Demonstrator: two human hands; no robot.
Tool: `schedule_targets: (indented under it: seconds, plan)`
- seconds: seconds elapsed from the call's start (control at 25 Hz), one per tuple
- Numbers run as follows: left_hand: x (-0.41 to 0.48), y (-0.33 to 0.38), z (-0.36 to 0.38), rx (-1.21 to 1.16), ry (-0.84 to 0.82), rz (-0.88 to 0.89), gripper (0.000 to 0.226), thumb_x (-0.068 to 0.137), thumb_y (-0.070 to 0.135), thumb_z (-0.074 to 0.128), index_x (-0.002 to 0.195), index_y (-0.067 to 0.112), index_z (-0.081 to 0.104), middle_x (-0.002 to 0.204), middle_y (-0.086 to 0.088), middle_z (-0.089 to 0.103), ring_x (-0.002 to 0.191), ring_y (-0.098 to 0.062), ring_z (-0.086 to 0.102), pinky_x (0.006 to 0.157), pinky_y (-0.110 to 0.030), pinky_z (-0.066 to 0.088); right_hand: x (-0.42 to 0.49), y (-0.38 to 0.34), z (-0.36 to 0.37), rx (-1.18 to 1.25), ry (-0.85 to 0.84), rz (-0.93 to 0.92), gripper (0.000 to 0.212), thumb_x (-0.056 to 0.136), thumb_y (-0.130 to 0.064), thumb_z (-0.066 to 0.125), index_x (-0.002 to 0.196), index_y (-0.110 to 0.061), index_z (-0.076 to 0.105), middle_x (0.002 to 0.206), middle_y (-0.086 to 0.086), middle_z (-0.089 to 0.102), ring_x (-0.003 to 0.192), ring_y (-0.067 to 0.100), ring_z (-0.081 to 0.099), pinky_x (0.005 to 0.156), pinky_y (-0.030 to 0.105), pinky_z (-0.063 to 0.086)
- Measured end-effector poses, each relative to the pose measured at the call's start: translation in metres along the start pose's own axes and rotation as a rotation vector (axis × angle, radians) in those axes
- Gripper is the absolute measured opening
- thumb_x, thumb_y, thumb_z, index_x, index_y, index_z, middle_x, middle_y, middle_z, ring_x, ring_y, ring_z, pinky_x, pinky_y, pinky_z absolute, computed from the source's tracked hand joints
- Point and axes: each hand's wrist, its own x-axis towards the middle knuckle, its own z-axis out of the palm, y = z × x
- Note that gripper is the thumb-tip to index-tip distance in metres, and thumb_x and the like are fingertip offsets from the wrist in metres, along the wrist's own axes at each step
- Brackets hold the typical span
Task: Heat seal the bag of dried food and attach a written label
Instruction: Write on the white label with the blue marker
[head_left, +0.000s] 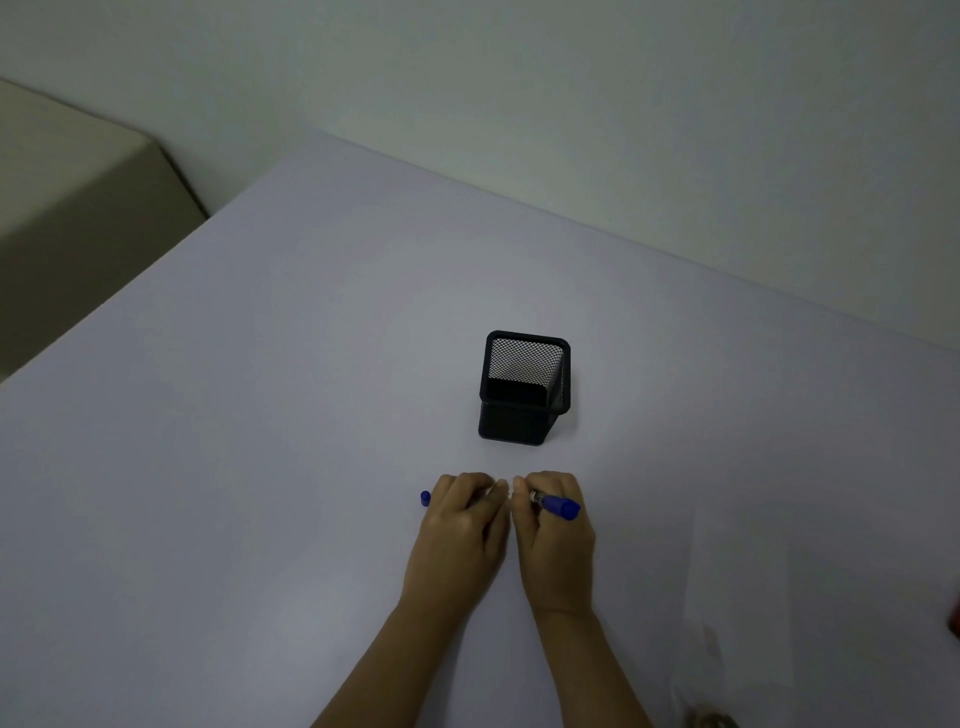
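A blue marker lies level between my two hands just above the pale table (260, 415). My left hand (462, 525) is closed around its barrel, and the blue tail end (425, 498) sticks out to the left. My right hand (553, 535) pinches the other end, where the blue cap (561, 506) shows past a short silvery section. The fingertips of both hands almost touch. I cannot tell whether the cap is seated or pulled loose. No bag of dried food or label is clearly visible.
A black mesh pen holder (524, 387) stands empty just beyond my hands. A faint pale sheet (737, 597) lies to the right. A red thing (955, 618) pokes in at the right edge. A beige cabinet (78, 208) stands past the table's left edge, and a wall runs behind.
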Motion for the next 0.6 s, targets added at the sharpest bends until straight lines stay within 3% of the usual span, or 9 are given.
schedule_targets:
  seconds: [0.12, 0.28, 0.52, 0.6]
  plan:
    - [0.0001, 0.0002, -0.0003, 0.007, -0.002, -0.006, 0.034, 0.086, 0.027, 0.049, 0.089, 0.005, 0.074, 0.087, -0.006, 0.068, 0.086, -0.008, 0.048, 0.085, -0.013, 0.035, 0.0008, -0.0012, -0.0007, -0.028, 0.031, -0.021, 0.024, 0.087, -0.024, 0.049, 0.081, -0.003, 0.057, 0.079, -0.025, 0.040, 0.080, -0.021, 0.047, 0.070, -0.006, 0.036]
    - [-0.0002, 0.0005, -0.0008, 0.010, 0.001, -0.007, 0.035, 0.086, 0.028, 0.048, 0.089, 0.005, 0.074, 0.087, -0.005, 0.068, 0.087, -0.008, 0.048, 0.086, -0.012, 0.034, -0.0008, 0.0049, 0.0007, -0.032, 0.019, -0.002, 0.007, 0.086, -0.002, 0.060, 0.080, -0.001, 0.057, 0.077, -0.024, 0.041, 0.078, -0.020, 0.048, 0.068, -0.005, 0.037]
    - [-0.0004, 0.0018, -0.0018, 0.019, 0.005, -0.009, 0.034, 0.085, 0.028, 0.049, 0.090, 0.006, 0.074, 0.087, -0.004, 0.068, 0.085, -0.008, 0.050, 0.081, -0.011, 0.038, 0.0005, 0.0042, -0.0003, -0.017, 0.061, 0.035, 0.010, 0.087, -0.004, 0.058, 0.078, -0.006, 0.055, 0.069, -0.015, 0.045, 0.072, -0.015, 0.049, 0.064, -0.003, 0.038]
    - [-0.0003, 0.0023, -0.0024, 0.032, 0.011, -0.004, 0.035, 0.085, 0.029, 0.048, 0.090, 0.006, 0.074, 0.086, -0.003, 0.069, 0.085, -0.008, 0.050, 0.078, -0.011, 0.039, 0.0006, 0.0018, 0.0002, -0.056, 0.096, -0.003, 0.015, 0.088, -0.016, 0.054, 0.078, -0.006, 0.056, 0.071, -0.007, 0.048, 0.073, -0.009, 0.049, 0.065, -0.003, 0.038]
